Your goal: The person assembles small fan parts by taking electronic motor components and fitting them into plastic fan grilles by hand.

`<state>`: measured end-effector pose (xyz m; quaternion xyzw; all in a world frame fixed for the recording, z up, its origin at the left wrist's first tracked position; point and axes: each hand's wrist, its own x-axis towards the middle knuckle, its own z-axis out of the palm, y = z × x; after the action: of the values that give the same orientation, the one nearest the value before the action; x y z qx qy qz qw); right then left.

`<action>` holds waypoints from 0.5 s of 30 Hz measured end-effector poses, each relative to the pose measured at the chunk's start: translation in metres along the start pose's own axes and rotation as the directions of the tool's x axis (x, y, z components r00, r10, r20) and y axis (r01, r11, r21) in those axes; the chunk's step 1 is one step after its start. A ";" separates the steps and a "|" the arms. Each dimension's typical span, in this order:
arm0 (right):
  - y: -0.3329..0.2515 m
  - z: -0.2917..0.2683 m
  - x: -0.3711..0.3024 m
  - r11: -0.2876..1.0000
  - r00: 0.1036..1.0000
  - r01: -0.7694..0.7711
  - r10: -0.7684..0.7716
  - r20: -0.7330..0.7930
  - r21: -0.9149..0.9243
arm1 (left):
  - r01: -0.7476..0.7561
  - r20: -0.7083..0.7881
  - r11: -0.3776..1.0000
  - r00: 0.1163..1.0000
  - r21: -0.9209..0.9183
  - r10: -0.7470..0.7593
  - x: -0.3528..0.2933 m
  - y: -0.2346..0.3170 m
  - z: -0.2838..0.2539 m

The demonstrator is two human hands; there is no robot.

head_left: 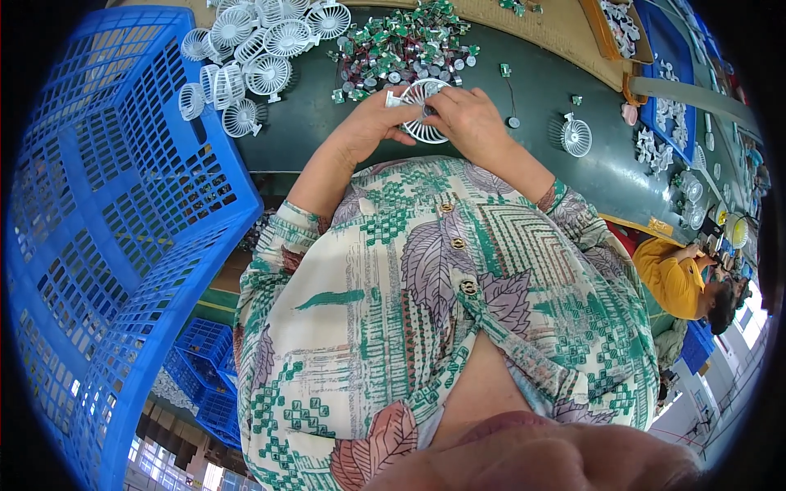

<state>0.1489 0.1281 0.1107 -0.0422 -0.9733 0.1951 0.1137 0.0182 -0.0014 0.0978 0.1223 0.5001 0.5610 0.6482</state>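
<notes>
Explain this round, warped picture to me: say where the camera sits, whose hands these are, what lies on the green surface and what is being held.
The camera is worn on a person's head and looks down, so you see their patterned shirt and both forearms reaching forward. The wide lens bends everything into a circle. The left hand and right hand together hold a round white fan grille over a dark green work surface. Beyond the hands lies a heap of small green and silver parts. Up to the left is a pile of more white grilles, and a single one lies to the right. A big blue plastic crate stands at the left. Another person in yellow works at the far right.
</notes>
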 end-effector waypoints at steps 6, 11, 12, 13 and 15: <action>-0.004 -0.001 -0.004 0.998 0.996 -0.049 0.052 0.076 -0.034 | -0.067 -0.057 0.992 0.996 0.110 0.074 -0.001 -0.005 0.007; 0.002 -0.011 -0.012 0.980 0.999 -0.021 0.013 0.043 0.200 | -0.062 -0.019 0.997 0.998 -0.053 0.061 0.000 -0.005 -0.004; 0.003 -0.013 -0.013 0.970 0.996 0.085 -0.087 -0.001 0.229 | -0.057 -0.011 0.992 0.998 -0.116 0.056 0.000 -0.003 -0.005; 0.003 -0.013 -0.013 0.970 0.996 0.083 -0.084 -0.005 0.227 | -0.070 0.005 0.988 0.997 -0.140 0.072 0.001 -0.003 -0.008; 0.003 -0.012 -0.012 0.982 0.988 0.147 -0.151 0.023 0.117 | -0.065 0.006 0.986 0.998 -0.151 0.067 0.004 -0.004 -0.012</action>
<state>0.1638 0.1335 0.1176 0.0403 -0.9626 0.2422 0.1147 0.0106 -0.0044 0.0870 0.0924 0.4484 0.6179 0.6393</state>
